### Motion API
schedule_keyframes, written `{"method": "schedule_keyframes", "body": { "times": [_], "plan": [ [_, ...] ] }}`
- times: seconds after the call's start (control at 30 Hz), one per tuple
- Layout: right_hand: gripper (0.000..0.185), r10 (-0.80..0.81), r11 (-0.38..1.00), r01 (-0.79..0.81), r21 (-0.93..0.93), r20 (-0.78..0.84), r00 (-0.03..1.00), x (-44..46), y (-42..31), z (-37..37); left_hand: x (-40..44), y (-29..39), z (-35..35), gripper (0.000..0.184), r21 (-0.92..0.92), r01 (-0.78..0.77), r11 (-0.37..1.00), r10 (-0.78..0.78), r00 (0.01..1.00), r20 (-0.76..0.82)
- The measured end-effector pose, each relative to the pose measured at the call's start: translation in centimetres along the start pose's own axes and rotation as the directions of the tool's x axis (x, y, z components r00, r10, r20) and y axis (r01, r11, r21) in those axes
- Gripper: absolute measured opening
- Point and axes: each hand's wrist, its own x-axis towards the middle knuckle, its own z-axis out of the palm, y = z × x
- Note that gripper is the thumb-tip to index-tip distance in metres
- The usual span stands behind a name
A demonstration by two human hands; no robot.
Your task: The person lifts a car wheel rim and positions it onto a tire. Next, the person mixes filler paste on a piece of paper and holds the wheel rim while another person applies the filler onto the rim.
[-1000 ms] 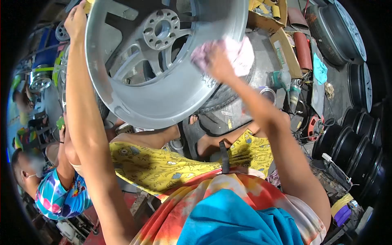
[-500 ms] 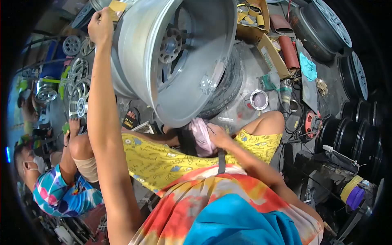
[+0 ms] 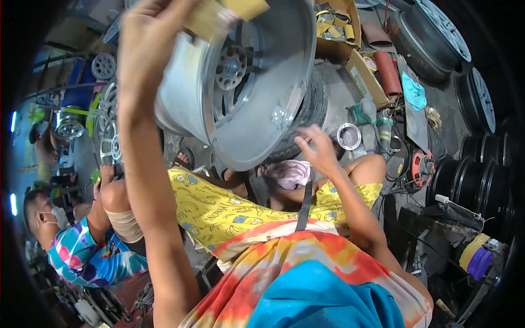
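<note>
My left hand point(image 3: 150, 46), raised at the upper left and blurred by motion, grips flat yellow pieces point(image 3: 205, 19) beside the rim's upper edge. I cannot tell whether they are sandpaper or spreaders. A large grey alloy wheel rim point(image 3: 257, 120) leans before me, its open barrel facing me and light patches low inside it. My right hand point(image 3: 317, 146) is just right of the rim's lower edge, holding nothing, fingers apart and slightly bent. Below it a crumpled pink cloth point(image 3: 290, 174) lies between my legs. The rim rests over a dark tyre point(image 3: 317, 104).
An open tin point(image 3: 348, 136) and a green power tool point(image 3: 363, 113) sit on the right. Behind them is a cardboard box point(image 3: 358, 22) of yellow scraps. Black rims point(image 3: 465, 175) line the far right. Another person point(image 3: 98, 240) sits at the left near several rims.
My right hand has let go of the pink cloth and moved up and right towards the rim. My left hand has come closer to the camera, bringing the yellow pieces over the rim.
</note>
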Motion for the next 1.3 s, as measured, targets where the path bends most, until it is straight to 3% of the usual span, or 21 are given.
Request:
{"method": "schedule_keyframes", "body": {
  "times": [0.07, 0.1, 0.13, 0.2, 0.23, 0.3, 0.4, 0.6, 0.7, 0.77, 0.8, 0.9, 0.93, 1.0, 1.07, 1.13, 1.2, 1.23, 1.3],
  "plan": [
    [0.025, -0.069, 0.997, 0.074, 0.034, -0.126, 0.99, 2.2, -5.0, -3.4, -1.4, 0.3, 2.6, 0.024, -0.092, 0.082, 0.992, -0.059, 0.971, 0.231],
    [0.026, -0.206, 0.978, 0.204, -0.031, -0.201, 0.958, 3.1, -7.0, -5.1, -1.9, 0.6, 3.3, 0.025, -0.103, 0.178, 0.979, -0.143, 0.947, 0.287],
    [0.026, -0.214, 0.977, 0.211, -0.038, -0.213, 0.953, 3.6, -9.1, -6.7, -2.2, 0.7, 3.7, 0.026, -0.106, 0.272, 0.956, -0.222, 0.912, 0.345],
    [0.033, -0.433, 0.901, 0.398, -0.174, -0.303, 0.849, 4.2, -12.9, -9.5, -2.7, 0.4, 3.9, 0.026, -0.19, 0.315, 0.93, -0.222, 0.893, 0.392],
    [0.033, -0.437, 0.899, 0.4, -0.179, -0.306, 0.846, 4.4, -14.3, -10.3, -3.0, 0.5, 3.9, 0.027, -0.199, 0.33, 0.923, -0.229, 0.885, 0.405],
    [0.039, -0.667, 0.738, 0.556, -0.382, -0.29, 0.686, 4.9, -16.5, -11.2, -3.3, 0.7, 3.9, 0.027, -0.209, 0.345, 0.915, -0.238, 0.881, 0.41],
    [0.041, -0.742, 0.617, 0.584, -0.527, -0.14, 0.656, 5.3, -18.4, -11.5, -3.7, 1.0, 3.7, 0.027, -0.235, 0.378, 0.895, -0.252, 0.865, 0.433],
    [0.04, -0.713, 0.615, 0.546, -0.568, -0.105, 0.694, 6.1, -19.0, -9.5, -4.2, 1.1, 3.4, 0.026, -0.318, 0.395, 0.862, -0.236, 0.868, 0.437],
    [0.035, -0.68, 0.7, 0.561, -0.442, -0.176, 0.711, 6.1, -19.0, -8.6, -4.4, 1.0, 3.6, 0.025, -0.343, 0.378, 0.86, -0.244, 0.895, 0.375],
    [0.04, -0.568, 0.819, 0.524, -0.235, -0.196, 0.8, 5.7, -19.2, -8.3, -4.4, 1.0, 3.6, 0.025, -0.358, 0.393, 0.847, -0.262, 0.894, 0.363],
    [0.04, -0.565, 0.821, 0.522, -0.233, -0.193, 0.802, 5.7, -19.1, -8.3, -4.4, 1.0, 3.6, 0.025, -0.375, 0.408, 0.832, -0.279, 0.893, 0.353],
    [0.037, -0.491, 0.842, 0.511, 0.173, -0.146, 0.859, 5.6, -17.9, -8.5, -4.2, 0.3, 3.7, 0.024, -0.42, 0.372, 0.828, -0.288, 0.924, 0.251],
    [0.037, -0.48, 0.849, 0.497, 0.178, -0.132, 0.868, 5.4, -17.1, -8.5, -4.2, 0.1, 3.7, 0.025, -0.484, 0.341, 0.806, -0.264, 0.939, 0.22],
    [0.036, -0.271, 0.873, 0.264, 0.41, -0.042, 0.962, 5.1, -14.7, -8.1, -3.8, -0.5, 3.1, 0.026, -0.517, 0.237, 0.822, -0.215, 0.971, 0.104],
    [0.037, -0.168, 0.939, 0.149, 0.31, 0.034, 0.985, 6.3, -9.3, -7.2, -2.9, 0.3, 2.4, 0.018, -0.471, 0.25, 0.846, -0.29, 0.957, -0.014],
    [0.037, -0.007, 0.976, -0.019, 0.219, 0.117, 0.993, 7.4, -2.7, -5.5, -2.1, -2.2, -0.2, 0.02, -0.377, 0.04, 0.926, -0.104, 0.983, -0.151],
    [0.039, 0.023, 0.999, -0.029, 0.024, 0.226, 0.974, 8.5, 5.4, -2.7, 0.4, -6.7, -3.9, 0.022, -0.179, -0.02, 0.984, -0.05, 0.924, -0.379],
    [0.039, 0.028, 0.999, -0.034, 0.022, 0.236, 0.971, 8.8, 8.2, -1.2, 1.5, -9.4, -6.4, 0.023, -0.191, -0.052, 0.98, -0.045, 0.88, -0.472],
    [0.044, -0.033, 0.956, 0.115, -0.269, 0.289, 0.957, 9.5, 11.9, 1.3, 2.9, -14.1, -10.5, 0.025, -0.196, -0.076, 0.978, -0.05, 0.821, -0.568]
  ]
}}
